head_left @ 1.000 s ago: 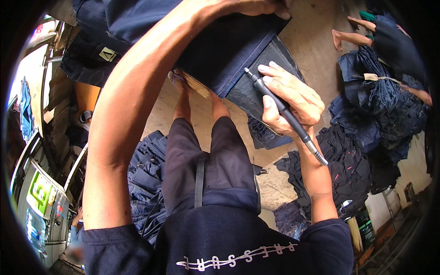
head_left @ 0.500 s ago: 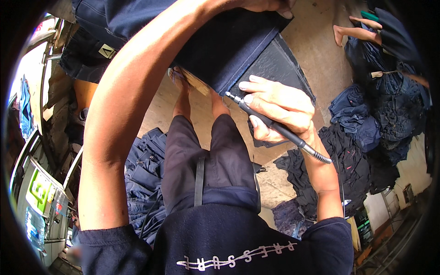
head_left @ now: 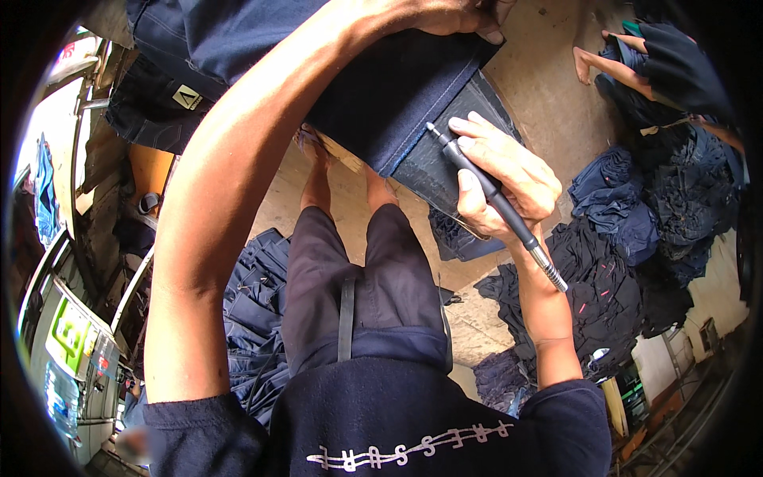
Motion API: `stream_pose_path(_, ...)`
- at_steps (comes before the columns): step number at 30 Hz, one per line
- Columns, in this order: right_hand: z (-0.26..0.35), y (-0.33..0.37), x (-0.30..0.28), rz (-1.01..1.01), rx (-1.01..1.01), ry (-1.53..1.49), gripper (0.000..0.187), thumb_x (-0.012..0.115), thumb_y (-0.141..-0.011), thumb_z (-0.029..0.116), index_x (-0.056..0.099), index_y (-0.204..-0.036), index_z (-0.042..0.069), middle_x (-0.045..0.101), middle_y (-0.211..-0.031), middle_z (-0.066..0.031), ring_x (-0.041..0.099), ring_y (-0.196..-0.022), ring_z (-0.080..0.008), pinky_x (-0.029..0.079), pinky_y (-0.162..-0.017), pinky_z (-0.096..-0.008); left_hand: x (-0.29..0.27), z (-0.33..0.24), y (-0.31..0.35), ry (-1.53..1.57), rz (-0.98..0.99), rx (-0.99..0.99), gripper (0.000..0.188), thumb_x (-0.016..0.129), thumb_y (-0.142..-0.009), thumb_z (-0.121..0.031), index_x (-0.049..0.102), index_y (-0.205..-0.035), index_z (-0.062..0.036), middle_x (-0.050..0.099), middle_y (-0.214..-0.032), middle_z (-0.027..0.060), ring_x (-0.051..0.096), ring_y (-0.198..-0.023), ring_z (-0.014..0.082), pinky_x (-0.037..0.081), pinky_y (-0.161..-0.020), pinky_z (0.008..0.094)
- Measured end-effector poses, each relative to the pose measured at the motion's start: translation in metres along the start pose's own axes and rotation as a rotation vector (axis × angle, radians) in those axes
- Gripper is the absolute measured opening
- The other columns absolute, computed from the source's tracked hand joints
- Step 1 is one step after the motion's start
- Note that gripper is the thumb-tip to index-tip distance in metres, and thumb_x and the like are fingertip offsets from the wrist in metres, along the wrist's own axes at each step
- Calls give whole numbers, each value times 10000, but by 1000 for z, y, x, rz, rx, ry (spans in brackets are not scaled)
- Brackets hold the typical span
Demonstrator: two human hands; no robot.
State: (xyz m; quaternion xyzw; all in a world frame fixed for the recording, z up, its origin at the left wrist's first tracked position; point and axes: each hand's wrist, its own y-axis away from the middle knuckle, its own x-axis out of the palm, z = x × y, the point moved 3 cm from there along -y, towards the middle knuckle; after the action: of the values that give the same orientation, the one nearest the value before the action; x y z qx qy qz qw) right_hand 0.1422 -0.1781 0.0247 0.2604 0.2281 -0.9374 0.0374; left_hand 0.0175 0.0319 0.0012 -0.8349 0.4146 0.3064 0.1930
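Note:
A dark blue denim trouser leg [head_left: 366, 95] lies stretched over a flat black board [head_left: 469, 107], whose end sticks out past the stitched hem. At the far end of that hem, my left hand [head_left: 465, 17] is closed on the denim's edge. My right hand [head_left: 517, 179] grips a slim black rotary tool handpiece [head_left: 497, 199] like a pen, with a spring sleeve at its back end. Its metal tip is at the hem's edge, about midway along; whether it touches the cloth I cannot tell. A paler blue line runs along the near part of the hem.
More dark jeans [head_left: 151, 95] lie at the far left. Piles of dark garments [head_left: 258, 278] sit on the floor left of my legs, with a black heap [head_left: 588, 278] and denim bundles [head_left: 612, 195] at the right. Another person's bare leg [head_left: 616, 70] shows at the far right.
My right hand has moved the handpiece away from me along the hem, from its near corner to about its middle. My left hand keeps its hold on the denim.

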Motion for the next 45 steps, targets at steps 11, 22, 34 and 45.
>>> stream_pose_path(11, -14, 3, -22, -522, 155, 23, 384, 874, -899, 142, 772, -1249, 22, 826, -1083, -159, 802, -963, -260, 629, -887, -359, 9, 1, 2, -13, 48, 115, 198, 909, -831, -259, 829, -931, -108, 798, -854, 136, 792, -823, 346, 610, -744, 439)
stream_pose_path(22, -20, -35, 8, -373, 377, -15, 584, 959, -812, 53, 641, -1302, 52, 699, -1465, -234, 665, -1363, -291, 504, -1175, -392, -10, -82, 187, -214, -1305, -452, 542, 903, -962, -222, 609, -1359, 1, 595, -1345, 115, 601, -1201, 248, 513, -1045, 418)
stream_pose_path(34, -31, -33, 12, -276, 544, -12, 453, 995, -809, 206, 747, -1169, 89, 771, -962, -30, 737, -907, -127, 592, -830, -304, 102, -78, 237, 1151, -595, -764, 519, 941, -895, -95, 705, -1339, 34, 794, -1211, 99, 735, -1045, 146, 583, -920, 280)
stream_pose_path(45, 0, -27, 5, -432, 143, 260, 247, 903, -928, 179, 810, -1130, 71, 831, -1085, -101, 788, -1094, -269, 597, -1018, -432, 115, -59, 290, 1302, -652, -834, 292, 914, -931, -91, 802, -1184, 2, 826, -1092, 58, 743, -1005, 128, 572, -991, 335)
